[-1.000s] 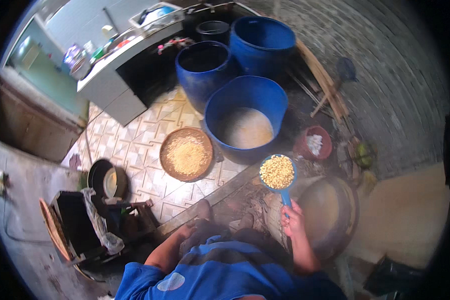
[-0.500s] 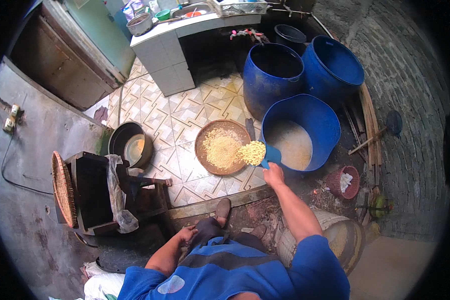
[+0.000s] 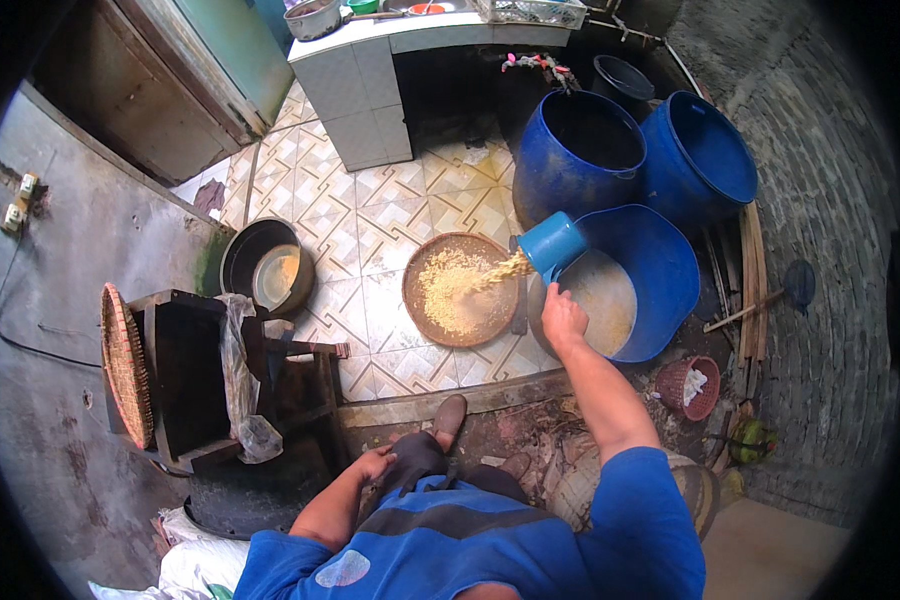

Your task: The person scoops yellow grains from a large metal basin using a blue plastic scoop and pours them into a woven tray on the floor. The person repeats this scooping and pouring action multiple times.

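My right hand [image 3: 566,318] is closed round the handle of a blue plastic dipper [image 3: 554,242], tipped on its side above the cut-down blue tub [image 3: 665,285]. Pale yellow beans [image 3: 452,295] stream from its mouth into a round, shallow woven tray [image 3: 497,325] on the tiled floor. Inside the tub is cloudy, pale content whose kind I cannot make out. My left hand [image 3: 375,463] rests on my left thigh, holding nothing, its fingers loosely stretched and partly hard to see.
Two tall blue barrels [image 3: 580,160] [image 3: 705,150] stand behind the tub. A dark round basin [image 3: 238,262] sits left of the tray. Nearer on the left is a dark wooden stand [image 3: 185,375]. A red basket [image 3: 682,392] lies right; a tiled counter [image 3: 355,105] is at the back.
The dipper, heaped with beans before, has been raised and tipped over, and its beans now pour into the tray. My left hand stays on my thigh. The view has shifted slightly.
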Available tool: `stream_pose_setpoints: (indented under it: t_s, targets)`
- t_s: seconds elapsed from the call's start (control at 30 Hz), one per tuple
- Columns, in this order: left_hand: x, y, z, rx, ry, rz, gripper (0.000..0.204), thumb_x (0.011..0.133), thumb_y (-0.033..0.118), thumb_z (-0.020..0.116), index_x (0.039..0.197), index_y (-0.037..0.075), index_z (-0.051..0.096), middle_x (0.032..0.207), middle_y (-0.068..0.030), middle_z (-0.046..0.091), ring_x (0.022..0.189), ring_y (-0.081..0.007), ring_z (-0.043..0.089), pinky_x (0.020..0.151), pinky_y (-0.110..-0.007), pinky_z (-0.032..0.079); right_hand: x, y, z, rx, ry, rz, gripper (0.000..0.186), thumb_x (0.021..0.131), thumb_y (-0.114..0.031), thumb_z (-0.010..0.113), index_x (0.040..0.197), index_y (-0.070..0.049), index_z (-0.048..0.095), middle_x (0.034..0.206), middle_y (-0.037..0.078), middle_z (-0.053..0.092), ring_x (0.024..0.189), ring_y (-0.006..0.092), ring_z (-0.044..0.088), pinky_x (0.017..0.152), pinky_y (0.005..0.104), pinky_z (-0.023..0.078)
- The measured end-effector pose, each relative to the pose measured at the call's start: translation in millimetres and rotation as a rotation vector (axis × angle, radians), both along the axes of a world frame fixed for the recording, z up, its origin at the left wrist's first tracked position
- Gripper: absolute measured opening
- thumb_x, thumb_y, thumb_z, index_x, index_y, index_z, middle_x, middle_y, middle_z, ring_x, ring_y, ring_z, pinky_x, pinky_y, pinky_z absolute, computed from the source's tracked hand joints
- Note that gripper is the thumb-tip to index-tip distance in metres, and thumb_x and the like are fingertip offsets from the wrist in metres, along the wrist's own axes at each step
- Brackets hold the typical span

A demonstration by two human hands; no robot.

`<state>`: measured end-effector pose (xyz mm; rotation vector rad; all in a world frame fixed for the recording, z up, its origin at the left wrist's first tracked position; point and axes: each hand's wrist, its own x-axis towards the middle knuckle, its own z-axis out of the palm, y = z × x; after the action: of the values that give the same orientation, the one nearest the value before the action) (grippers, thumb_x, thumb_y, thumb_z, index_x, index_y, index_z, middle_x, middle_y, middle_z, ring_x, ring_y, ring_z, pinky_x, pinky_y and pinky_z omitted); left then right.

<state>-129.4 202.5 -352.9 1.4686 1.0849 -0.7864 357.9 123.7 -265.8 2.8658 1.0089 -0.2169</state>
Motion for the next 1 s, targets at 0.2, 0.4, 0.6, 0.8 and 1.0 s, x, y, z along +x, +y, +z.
stream_pose_setpoints:
  t_s: [0.2,0.4,0.6,0.8,1.0]
  targets:
    - [5.3,4.7,-3.8,0.018,-0.029,-0.007,0.059,0.091,0.035,0.053,0.138,0.001,0.039,0.136,-0.0187,0.047,0.125,-0.0275,0.047,0.104,-0.033,0.035,4.6,5.1,10.2,-0.030,-0.076,-0.003,0.034,0.088,-0.015,0.050,0.121,-0.009,0.043,0.099,0.012,0.053,0.083,0.0266,0.065,0.062,0.0383,0.057]
    - [-6.3,-0.9,-36.7,0.006,-0.017,-0.050,0.060,0.090,0.037,0.052,0.138,0.004,0.039,0.138,-0.0175,0.045,0.128,-0.0279,0.044,0.105,-0.033,0.034,-2.1,-15.7,19.8,0.093,0.011,-0.071,0.049,0.086,-0.010,0.053,0.131,-0.012,0.036,0.113,0.014,0.046,0.094,0.0309,0.061,0.070,0.0416,0.055]
    - [16.3,-7.2,-32.0,-0.021,0.037,-0.208,0.059,0.093,0.033,0.049,0.139,0.001,0.036,0.143,-0.0163,0.040,0.131,-0.0252,0.039,0.106,-0.032,0.032,-27.6,-82.4,24.2,1.003,0.662,-0.221,0.056,0.080,0.000,0.055,0.131,-0.009,0.034,0.099,0.011,0.051,0.089,0.0293,0.059,0.082,0.0406,0.047]
    - [78.1,-31.7,6.4,-0.023,0.024,-0.341,0.061,0.091,0.036,0.048,0.138,-0.001,0.037,0.140,-0.0188,0.043,0.128,-0.0266,0.044,0.106,-0.033,0.034,-90.7,-223.5,71.1,1.662,1.126,-0.608,0.046,0.085,-0.002,0.055,0.126,-0.010,0.037,0.090,0.002,0.050,0.064,0.0054,0.044,0.052,0.0192,0.036]
    - [108.7,-68.6,-10.2,-0.113,-0.103,-0.363,0.050,0.090,0.024,0.051,0.131,-0.003,0.045,0.137,-0.0222,0.045,0.124,-0.0295,0.047,0.105,-0.035,0.036,-147.7,-399.8,58.6,1.801,0.494,-1.040,0.036,0.090,-0.010,0.055,0.123,-0.012,0.042,0.080,-0.003,0.047,0.060,0.0037,0.042,0.050,0.0192,0.035]
